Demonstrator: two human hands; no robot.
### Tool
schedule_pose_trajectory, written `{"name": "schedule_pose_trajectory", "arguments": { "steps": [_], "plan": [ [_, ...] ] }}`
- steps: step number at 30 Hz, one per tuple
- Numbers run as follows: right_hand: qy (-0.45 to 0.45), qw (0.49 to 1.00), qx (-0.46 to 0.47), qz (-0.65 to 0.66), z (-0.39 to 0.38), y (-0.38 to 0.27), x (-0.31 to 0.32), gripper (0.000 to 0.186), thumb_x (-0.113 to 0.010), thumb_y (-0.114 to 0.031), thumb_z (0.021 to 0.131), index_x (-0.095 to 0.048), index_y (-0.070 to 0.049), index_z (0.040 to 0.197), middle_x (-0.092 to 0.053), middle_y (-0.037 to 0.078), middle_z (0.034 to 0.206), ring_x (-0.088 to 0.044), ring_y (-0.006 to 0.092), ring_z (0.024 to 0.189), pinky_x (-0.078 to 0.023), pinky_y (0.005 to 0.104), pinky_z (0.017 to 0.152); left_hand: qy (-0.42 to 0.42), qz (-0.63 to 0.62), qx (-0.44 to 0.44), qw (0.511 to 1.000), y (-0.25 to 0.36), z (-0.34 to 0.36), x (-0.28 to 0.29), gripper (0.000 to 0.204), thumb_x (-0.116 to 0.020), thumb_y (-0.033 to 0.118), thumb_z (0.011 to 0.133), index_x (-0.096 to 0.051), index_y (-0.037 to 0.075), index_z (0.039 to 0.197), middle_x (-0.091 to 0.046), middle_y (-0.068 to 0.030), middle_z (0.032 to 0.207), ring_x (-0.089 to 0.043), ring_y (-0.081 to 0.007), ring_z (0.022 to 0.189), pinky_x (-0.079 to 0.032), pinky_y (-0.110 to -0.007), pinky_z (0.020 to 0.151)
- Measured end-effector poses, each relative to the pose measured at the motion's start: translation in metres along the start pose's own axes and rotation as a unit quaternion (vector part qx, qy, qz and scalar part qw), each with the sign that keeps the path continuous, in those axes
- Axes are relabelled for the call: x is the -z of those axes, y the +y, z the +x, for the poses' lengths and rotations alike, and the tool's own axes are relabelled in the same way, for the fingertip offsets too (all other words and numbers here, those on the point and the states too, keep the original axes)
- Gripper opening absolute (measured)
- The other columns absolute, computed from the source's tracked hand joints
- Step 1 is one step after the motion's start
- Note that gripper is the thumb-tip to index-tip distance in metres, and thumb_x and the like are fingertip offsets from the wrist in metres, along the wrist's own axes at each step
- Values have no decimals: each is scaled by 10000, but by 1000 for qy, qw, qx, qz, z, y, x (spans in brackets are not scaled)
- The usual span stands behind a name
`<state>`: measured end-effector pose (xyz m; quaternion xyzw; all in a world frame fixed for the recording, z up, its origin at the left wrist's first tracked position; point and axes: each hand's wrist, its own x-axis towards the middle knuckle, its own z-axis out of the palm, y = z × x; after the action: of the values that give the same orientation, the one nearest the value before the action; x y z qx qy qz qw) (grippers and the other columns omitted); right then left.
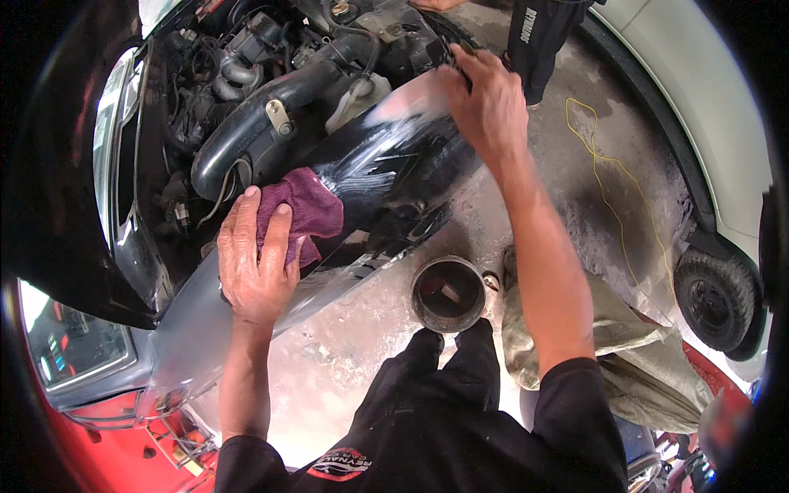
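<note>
A maroon cloth [304,205] lies bunched on the car fender [374,177]. My left hand [259,255] presses over it, the fingers curving round its near side. The fender is glossy black in the middle, with whitish smears and a pale pinkish patch towards its far end; its near part looks dull grey. At that far end my right hand [491,107] rests against the panel with its fingers bent, slightly blurred. What the right fingers hold, if anything, is hidden from this view.
The engine bay with a black intake hose [238,144] lies left of the fender. A dark bucket [448,293] stands by my feet. Right are a beige cover [567,320], a yellow cord [604,177] and a pale vehicle [699,82]. Another person's dark-trousered leg [542,49] is beyond.
</note>
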<state>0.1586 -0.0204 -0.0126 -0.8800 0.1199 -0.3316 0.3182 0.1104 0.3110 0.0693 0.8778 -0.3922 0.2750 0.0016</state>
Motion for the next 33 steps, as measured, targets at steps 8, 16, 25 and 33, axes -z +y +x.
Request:
{"name": "schedule_pose_trajectory", "arguments": {
  "steps": [8,16,25,33],
  "plan": [
    [-25,998,64,17,-23,-1,10,443,-737,-214,965,-690,-132,1398,-697,194,1332,-687,472,990,-579,554,849,-16,5,1,1000,-1,-4,-1,538,-881,92,806,-696,67,1310,-587,-241,1501,-628,-453,1292,-540,-527,1065],
    [-32,946,-216,238,4,62,1,416,-740,-313,966,-771,-38,1277,-769,290,1080,-758,465,1011,-586,433,906,-4,1,-11,1000,-4,-3,-3,607,-881,89,781,-666,80,1349,-602,-262,1469,-657,-472,1240,-563,-541,1021],
    [-37,956,-139,255,8,62,-3,417,-720,-250,1013,-726,13,1337,-757,296,1129,-765,392,1049,-573,421,914,-12,12,-11,1000,-6,-3,-3,572,-858,161,846,-653,111,1377,-609,-275,1459,-667,-482,1213,-581,-543,991],
    [-42,983,-61,166,28,62,1,387,-720,-218,1023,-733,-13,1350,-731,275,1263,-734,378,1116,-561,446,989,-29,22,-9,999,-8,-8,-4,481,-747,281,982,-607,119,1413,-587,-302,1485,-637,-489,1271,-529,-582,1054]
  ]
}}
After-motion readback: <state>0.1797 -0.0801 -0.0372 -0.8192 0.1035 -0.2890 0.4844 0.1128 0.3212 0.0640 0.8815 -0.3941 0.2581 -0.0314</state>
